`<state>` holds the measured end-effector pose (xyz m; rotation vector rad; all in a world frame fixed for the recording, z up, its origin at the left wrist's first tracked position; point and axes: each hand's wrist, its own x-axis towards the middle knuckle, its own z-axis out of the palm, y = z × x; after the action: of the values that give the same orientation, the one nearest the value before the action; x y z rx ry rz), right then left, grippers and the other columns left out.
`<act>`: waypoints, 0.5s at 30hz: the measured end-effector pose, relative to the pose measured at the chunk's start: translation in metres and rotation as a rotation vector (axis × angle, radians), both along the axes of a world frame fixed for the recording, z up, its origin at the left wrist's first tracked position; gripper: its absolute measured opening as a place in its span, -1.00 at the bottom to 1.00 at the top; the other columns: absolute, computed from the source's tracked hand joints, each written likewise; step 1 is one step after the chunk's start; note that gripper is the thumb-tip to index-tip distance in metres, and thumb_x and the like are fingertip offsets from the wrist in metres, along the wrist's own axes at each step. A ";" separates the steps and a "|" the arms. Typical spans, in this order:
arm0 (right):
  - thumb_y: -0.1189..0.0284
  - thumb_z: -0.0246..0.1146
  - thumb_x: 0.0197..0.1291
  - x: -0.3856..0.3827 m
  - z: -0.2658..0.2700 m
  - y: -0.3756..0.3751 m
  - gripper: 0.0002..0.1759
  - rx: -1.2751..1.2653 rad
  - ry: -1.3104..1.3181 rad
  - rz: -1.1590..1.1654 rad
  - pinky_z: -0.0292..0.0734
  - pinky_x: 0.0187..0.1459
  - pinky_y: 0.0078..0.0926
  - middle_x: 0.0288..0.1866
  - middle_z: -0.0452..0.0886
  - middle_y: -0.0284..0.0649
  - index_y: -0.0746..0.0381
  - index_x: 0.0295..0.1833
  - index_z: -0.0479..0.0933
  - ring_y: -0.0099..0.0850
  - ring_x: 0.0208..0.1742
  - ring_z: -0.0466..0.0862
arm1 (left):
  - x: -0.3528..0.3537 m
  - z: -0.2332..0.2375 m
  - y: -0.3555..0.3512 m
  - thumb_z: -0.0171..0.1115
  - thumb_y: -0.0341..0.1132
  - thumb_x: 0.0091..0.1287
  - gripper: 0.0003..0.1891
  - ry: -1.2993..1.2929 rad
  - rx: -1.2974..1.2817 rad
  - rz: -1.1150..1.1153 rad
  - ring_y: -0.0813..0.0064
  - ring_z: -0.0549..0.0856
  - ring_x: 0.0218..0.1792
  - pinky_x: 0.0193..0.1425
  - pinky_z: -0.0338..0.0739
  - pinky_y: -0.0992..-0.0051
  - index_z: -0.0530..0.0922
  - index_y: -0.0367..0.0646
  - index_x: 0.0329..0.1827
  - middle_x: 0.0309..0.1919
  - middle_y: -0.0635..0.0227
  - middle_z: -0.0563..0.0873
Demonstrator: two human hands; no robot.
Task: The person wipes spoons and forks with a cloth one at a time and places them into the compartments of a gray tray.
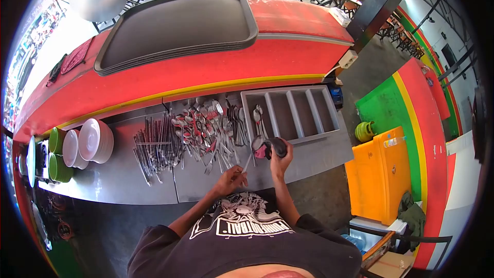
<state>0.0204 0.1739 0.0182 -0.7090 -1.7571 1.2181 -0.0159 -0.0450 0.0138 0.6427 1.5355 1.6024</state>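
Observation:
My left hand (232,180) is closed around the handle end of a piece of cutlery (248,161); its other end is hidden at the cloth. My right hand (281,160) grips a dark and pink cloth (261,151), bunched at the front of the grey cutlery tray (299,140). A few spoons (258,115) lie in the tray's leftmost compartment. To the left spreads a loose pile of mixed spoons and forks (206,131). Beside that pile, many dark, thin-handled utensils (154,144) lie roughly parallel; their kind is hard to make out.
Stacked brown serving trays (180,25) rest on the red ledge (293,56) behind the metal counter (206,188). White bowls (96,141) and green bowls (60,168) stand at the left. Right of the counter are an orange cabinet (378,175) and a green gas cylinder (364,131).

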 end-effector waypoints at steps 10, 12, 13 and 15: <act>0.65 0.42 -0.10 0.006 0.021 0.052 -0.56 -0.006 0.043 0.446 0.49 0.08 -0.40 -0.06 0.57 -0.18 0.27 -0.01 0.59 -0.29 0.01 0.62 | 0.018 -0.005 0.093 0.07 -0.28 0.54 -0.80 -0.054 0.059 0.217 0.58 0.63 -0.37 -0.25 0.53 0.55 0.39 -0.27 -0.06 -0.38 0.28 0.71; 0.66 0.43 -0.13 0.016 0.027 0.070 -0.56 0.048 0.027 0.546 0.49 0.07 -0.40 -0.07 0.58 -0.18 0.26 -0.03 0.60 -0.28 0.00 0.62 | 0.032 -0.003 0.125 0.05 -0.30 0.55 -0.81 -0.057 0.115 0.259 0.57 0.64 -0.35 -0.23 0.53 0.54 0.39 -0.28 -0.02 -0.35 0.28 0.70; 0.66 0.42 -0.14 0.020 0.032 0.077 -0.57 0.055 0.026 0.589 0.50 0.07 -0.40 -0.07 0.59 -0.18 0.26 -0.05 0.60 -0.28 0.00 0.63 | 0.043 0.000 0.142 0.03 -0.31 0.55 -0.81 -0.062 0.165 0.281 0.56 0.64 -0.33 -0.22 0.54 0.54 0.38 -0.28 0.01 -0.34 0.28 0.70; 0.66 0.42 -0.15 0.026 0.036 0.094 -0.58 0.077 0.027 0.638 0.50 0.06 -0.40 -0.08 0.59 -0.17 0.27 -0.06 0.60 -0.27 0.00 0.63 | 0.062 0.003 0.171 0.01 -0.34 0.56 -0.81 -0.083 0.215 0.306 0.56 0.65 -0.30 -0.19 0.54 0.53 0.37 -0.29 0.06 -0.31 0.28 0.68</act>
<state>0.0463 0.2683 0.0542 -0.0695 -2.0700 1.5460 0.0457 0.1264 0.0168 0.4634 1.4642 2.0190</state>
